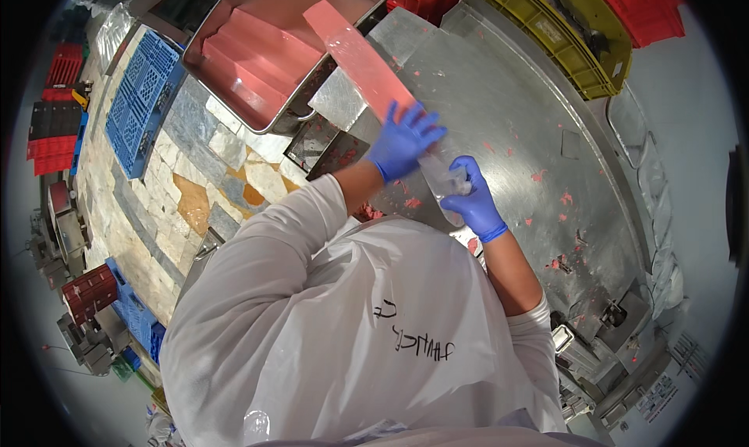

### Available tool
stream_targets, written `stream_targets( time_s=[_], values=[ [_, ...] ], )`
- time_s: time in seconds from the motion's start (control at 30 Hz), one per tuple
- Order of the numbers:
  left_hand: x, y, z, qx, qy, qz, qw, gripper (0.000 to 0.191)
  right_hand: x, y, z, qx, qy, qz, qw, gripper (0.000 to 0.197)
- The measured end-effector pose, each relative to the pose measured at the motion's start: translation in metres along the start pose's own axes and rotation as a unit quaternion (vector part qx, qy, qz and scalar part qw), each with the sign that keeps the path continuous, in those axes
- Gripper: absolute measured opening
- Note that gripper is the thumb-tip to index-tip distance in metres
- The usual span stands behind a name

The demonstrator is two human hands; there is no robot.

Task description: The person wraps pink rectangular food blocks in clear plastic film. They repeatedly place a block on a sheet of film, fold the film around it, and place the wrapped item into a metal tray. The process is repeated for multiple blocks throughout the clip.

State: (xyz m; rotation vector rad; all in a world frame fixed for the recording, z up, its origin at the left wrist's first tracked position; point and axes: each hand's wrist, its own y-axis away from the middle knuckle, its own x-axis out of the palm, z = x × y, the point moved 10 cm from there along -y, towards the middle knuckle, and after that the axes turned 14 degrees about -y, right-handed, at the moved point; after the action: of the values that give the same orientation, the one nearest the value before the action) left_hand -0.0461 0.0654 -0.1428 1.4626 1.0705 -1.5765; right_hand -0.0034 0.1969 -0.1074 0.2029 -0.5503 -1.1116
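Observation:
A long flat block of pink ground-meat-like paste [363, 61] in clear film lies slantwise, its far end over the rim of a steel tub. My left hand [404, 143], in a blue glove, rests on its near end with the fingers spread and slightly blurred. Slack clear film [436, 175] trails from that end towards me. My right hand [477, 201], also gloved in blue, pinches the gathered film between thumb and fingers. Under both hands is a steel worktable [497, 119] with pink scraps scattered on it.
The deep steel tub [275, 116] at upper left holds more pink blocks. Metal moulds [327, 145] with scraps stand beside it. A yellow crate [562, 43] and red crates [643, 8] line the table's far side. A blue pallet [143, 102] stands on the stone floor at left.

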Motion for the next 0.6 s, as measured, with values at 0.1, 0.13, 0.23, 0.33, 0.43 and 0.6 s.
stream_targets(
  time_s=[0.1,0.13,0.23,0.33,0.43,0.6],
  values=[
    [-0.01,-0.014,0.077,-0.072,-0.056,0.001,0.996,0.044,0.018,0.008,0.019,-0.02,0.067,0.005,0.998,0.053],
    [-0.013,-0.016,0.103,-0.102,-0.065,-0.007,0.993,0.043,0.026,0.014,0.026,-0.027,0.073,0.018,0.997,0.053],
    [-0.005,-0.022,0.173,-0.182,-0.106,0.011,0.978,0.042,0.026,0.045,0.063,-0.086,0.138,-0.009,0.987,0.053],
    [0.035,-0.011,0.241,-0.286,-0.092,0.144,0.943,0.04,0.01,0.091,0.078,-0.099,0.12,-0.042,0.987,0.058],
    [0.029,-0.027,0.231,-0.24,-0.074,0.142,0.957,0.04,-0.027,0.144,0.083,-0.132,0.119,-0.162,0.971,0.069],
    [-0.074,-0.054,0.104,0.005,0.108,-0.177,0.978,0.043,-0.108,0.284,0.195,-0.389,0.21,-0.416,0.794,0.074]
  ],
)
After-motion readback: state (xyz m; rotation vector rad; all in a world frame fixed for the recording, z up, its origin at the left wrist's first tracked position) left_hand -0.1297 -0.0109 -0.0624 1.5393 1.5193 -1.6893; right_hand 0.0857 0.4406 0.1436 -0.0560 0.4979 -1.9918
